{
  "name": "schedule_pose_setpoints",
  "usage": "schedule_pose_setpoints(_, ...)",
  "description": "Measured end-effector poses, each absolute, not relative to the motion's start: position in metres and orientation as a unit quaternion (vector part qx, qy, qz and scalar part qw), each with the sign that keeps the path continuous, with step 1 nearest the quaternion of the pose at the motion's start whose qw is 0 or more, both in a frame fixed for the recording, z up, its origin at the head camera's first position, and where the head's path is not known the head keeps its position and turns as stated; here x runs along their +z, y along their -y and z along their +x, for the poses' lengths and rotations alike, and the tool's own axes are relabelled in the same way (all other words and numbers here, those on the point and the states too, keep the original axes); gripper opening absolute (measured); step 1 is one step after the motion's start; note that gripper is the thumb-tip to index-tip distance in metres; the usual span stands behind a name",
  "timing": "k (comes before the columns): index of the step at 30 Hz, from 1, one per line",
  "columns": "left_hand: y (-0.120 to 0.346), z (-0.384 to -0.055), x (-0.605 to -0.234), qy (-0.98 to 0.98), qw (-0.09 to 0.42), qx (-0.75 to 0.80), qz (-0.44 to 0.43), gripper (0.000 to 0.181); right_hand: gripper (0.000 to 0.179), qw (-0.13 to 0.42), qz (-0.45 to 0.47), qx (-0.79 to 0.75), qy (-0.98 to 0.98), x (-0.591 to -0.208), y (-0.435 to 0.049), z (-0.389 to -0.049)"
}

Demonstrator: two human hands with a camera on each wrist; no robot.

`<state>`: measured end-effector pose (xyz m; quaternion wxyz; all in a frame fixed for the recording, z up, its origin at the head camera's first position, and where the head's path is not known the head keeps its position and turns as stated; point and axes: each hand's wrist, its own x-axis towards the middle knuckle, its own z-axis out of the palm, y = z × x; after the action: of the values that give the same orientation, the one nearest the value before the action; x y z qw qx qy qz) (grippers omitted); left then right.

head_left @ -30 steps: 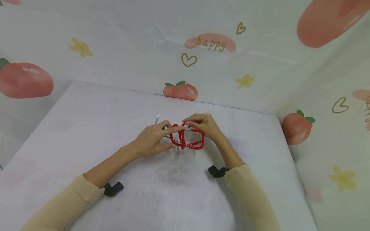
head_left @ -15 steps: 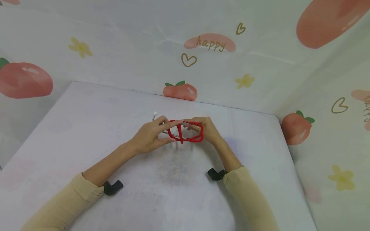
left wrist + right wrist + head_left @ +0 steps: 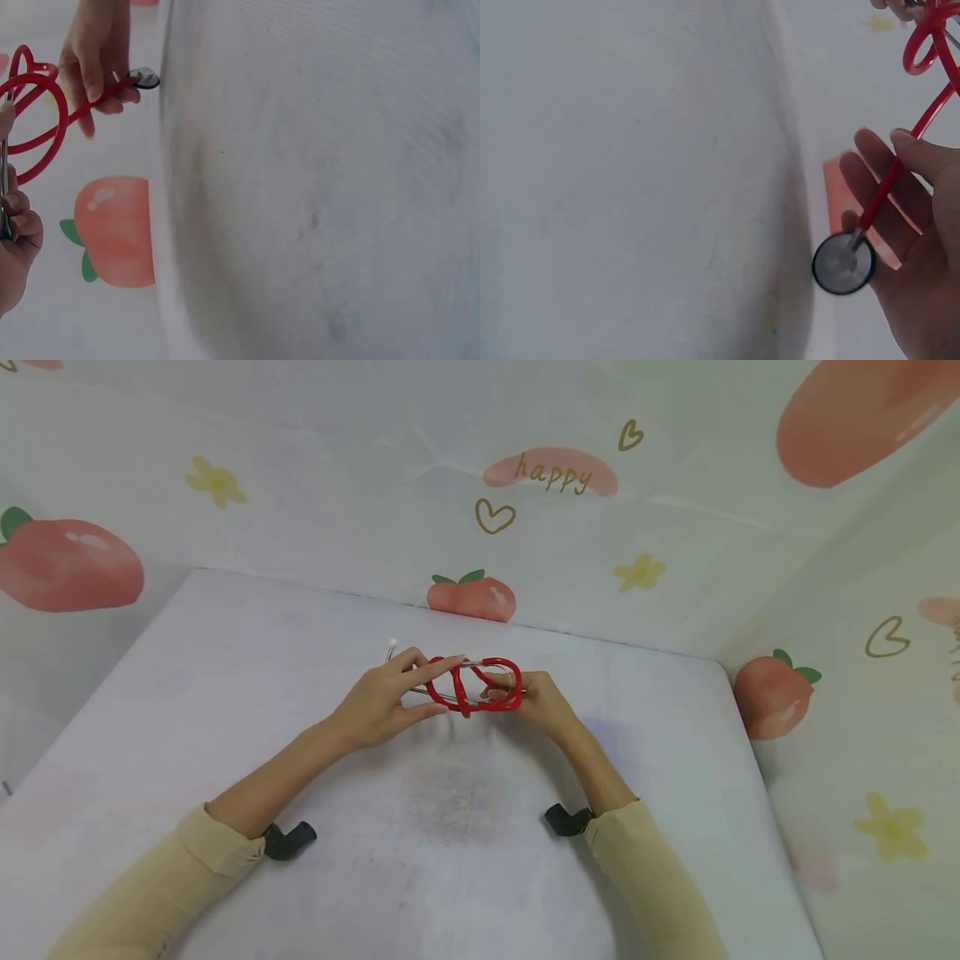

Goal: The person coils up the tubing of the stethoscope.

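Observation:
A stethoscope (image 3: 491, 707) with red tubing, wound into loops, is held above the table in the head view. My left hand (image 3: 378, 700) grips its coiled part and the metal ear tubes, thumb below and fingers above. A white ear tip (image 3: 392, 644) sticks up behind that hand. My right hand (image 3: 546, 700) is behind the loops at the right, partly covered by them. In the right wrist view its thumb pinches the red tube against the fingers, and the round chest piece (image 3: 844, 264) hangs beside the palm. Left wrist view: the chest piece (image 3: 145, 77) shows past the right fingers.
A white table (image 3: 450, 877) with grey smudges lies below the hands. Behind it and to the right hangs a cloth backdrop (image 3: 360, 510) printed with peaches, hearts and flowers. Black wrist devices (image 3: 291, 841) stick out near both sleeve cuffs.
Both hands have raised the stethoscope slightly up and left in the head view. The right hand has gone from the top of the loops to behind them, carrying the tube end.

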<state>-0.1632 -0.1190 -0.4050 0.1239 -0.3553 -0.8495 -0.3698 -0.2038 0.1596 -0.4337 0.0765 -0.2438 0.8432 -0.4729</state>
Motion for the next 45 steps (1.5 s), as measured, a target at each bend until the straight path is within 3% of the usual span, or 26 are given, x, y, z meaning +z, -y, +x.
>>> schedule_pose_setpoints(11, 0.124, -0.168, -0.401, 0.862, 0.145, -0.365, -0.322, 0.069, 0.015, 0.064, -0.271, -0.433, -0.857, -0.437, -0.164, -0.201)
schedule_pose_setpoints(23, 0.130, -0.171, -0.400, 0.871, 0.168, -0.354, -0.295, 0.069, 0.038, 0.072, -0.270, -0.407, -0.870, -0.439, -0.172, -0.192)
schedule_pose_setpoints(35, 0.130, -0.174, -0.403, 0.878, 0.194, -0.342, -0.273, 0.069, 0.044, 0.089, -0.306, -0.432, -0.844, -0.434, -0.172, -0.175)
schedule_pose_setpoints(45, 0.130, -0.174, -0.406, 0.881, 0.202, -0.337, -0.265, 0.068, 0.045, 0.027, -0.313, -0.396, -0.863, -0.432, -0.168, -0.154)
